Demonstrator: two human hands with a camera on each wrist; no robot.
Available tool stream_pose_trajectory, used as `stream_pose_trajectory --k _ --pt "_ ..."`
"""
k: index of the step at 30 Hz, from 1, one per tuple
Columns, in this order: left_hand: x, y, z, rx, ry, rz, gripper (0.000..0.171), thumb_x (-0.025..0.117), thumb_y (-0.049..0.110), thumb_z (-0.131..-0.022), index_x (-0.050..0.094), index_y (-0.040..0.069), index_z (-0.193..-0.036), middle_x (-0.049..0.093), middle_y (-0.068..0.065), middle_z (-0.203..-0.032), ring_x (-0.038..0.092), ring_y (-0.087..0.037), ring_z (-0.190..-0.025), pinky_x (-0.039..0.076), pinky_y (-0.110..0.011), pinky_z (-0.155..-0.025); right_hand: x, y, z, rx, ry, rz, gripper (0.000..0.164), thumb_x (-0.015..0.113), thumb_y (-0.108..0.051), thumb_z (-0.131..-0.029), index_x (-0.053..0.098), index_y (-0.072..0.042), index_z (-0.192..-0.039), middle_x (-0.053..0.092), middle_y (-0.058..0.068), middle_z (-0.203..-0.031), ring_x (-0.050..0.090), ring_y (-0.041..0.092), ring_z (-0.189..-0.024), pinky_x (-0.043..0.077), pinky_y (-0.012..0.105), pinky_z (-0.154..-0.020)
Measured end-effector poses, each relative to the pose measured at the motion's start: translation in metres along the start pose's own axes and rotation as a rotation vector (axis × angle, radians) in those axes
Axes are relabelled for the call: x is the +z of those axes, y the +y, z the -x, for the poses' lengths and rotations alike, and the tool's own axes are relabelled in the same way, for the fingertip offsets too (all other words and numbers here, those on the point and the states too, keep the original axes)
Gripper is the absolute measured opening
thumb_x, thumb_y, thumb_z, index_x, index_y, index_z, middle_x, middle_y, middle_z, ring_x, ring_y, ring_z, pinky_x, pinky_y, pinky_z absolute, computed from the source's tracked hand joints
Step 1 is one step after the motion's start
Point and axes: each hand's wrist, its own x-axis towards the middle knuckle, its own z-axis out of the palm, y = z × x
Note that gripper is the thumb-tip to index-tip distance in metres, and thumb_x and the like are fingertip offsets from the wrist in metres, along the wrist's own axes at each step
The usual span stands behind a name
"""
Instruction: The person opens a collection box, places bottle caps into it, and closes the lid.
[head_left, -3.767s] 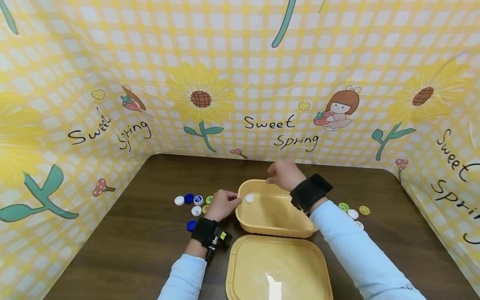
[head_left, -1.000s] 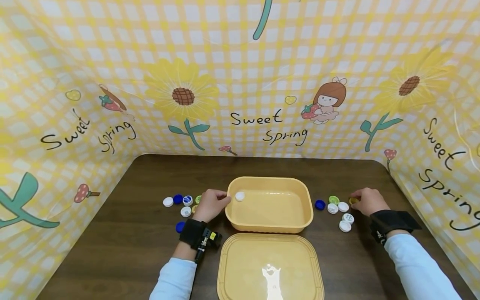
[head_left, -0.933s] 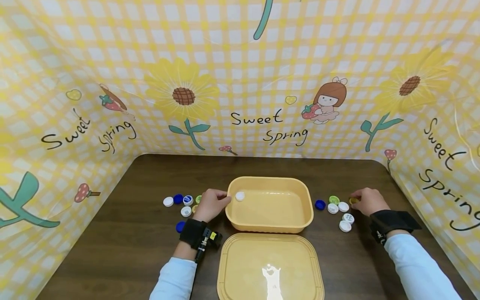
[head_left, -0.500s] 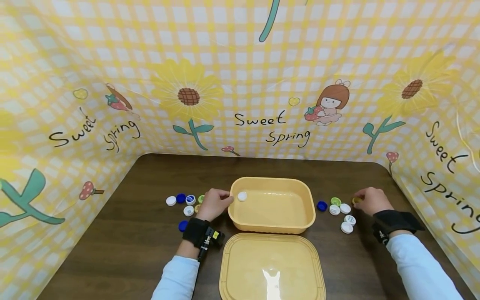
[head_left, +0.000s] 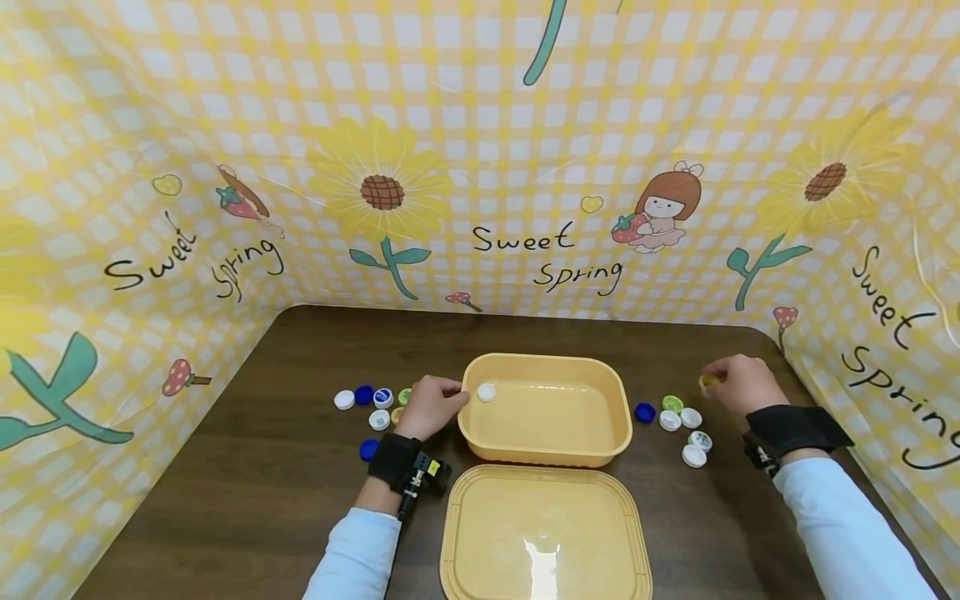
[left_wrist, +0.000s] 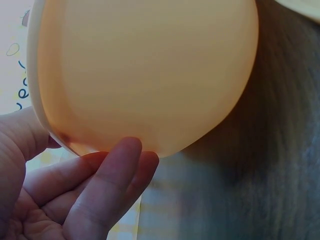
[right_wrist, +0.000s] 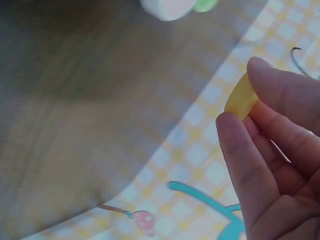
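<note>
My right hand [head_left: 744,384] pinches a yellow bottle cap [right_wrist: 242,97] between thumb and fingertips, at the right of the table. At the left end of the yellow plastic box [head_left: 543,454], my left hand [head_left: 429,407] grips the rim; the left wrist view has its fingers against the outer wall. Inside the box, near that end, lies one white bottle cap [head_left: 486,392]. Beside the right hand several other caps lie on the table, among them a green cap [head_left: 672,404], a blue cap [head_left: 645,412] and a white cap [head_left: 694,456].
In front of the box lies a flat yellow lid [head_left: 545,525]. More caps are left of the box, such as a blue cap [head_left: 363,395] and a white cap [head_left: 344,400], some partly behind the left hand. A checked cloth [head_left: 480,167] hangs around the dark wooden table [head_left: 247,475].
My right hand went from over the box to the yellow cap at the right, took hold of it and has now raised it slightly. The left hand keeps its place at the rim.
</note>
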Motion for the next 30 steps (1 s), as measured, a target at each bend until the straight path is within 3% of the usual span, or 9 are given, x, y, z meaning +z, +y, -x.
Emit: stream_pose_trajectory --k 14,30 --pt "0.000 -0.002 0.000 0.003 0.000 0.009 0.017 0.067 0.015 -0.089 0.077 0.005 -0.099 0.067 -0.002 -0.076 0.057 -0.013 -0.063 0.046 -0.026 -0.058 -0.006 -0.063 -0.023 -0.075 -0.004 -0.011 0.032 0.075 -0.007 -0.082 0.068 0.010 -0.108 0.068 0.022 -0.092 0.064 0.036 -0.084 0.051 0.048 -0.074" --pt "-0.001 -0.002 0.000 0.011 -0.005 0.007 0.019 0.067 0.016 -0.089 0.077 0.004 -0.100 0.068 -0.003 -0.078 0.057 -0.014 -0.064 0.046 -0.025 -0.058 0.017 -0.123 -0.052 -0.137 -0.064 -0.089 0.030 0.074 -0.004 -0.083 0.069 0.008 -0.110 0.068 0.020 -0.099 0.062 0.036 -0.092 0.051 0.047 -0.079"
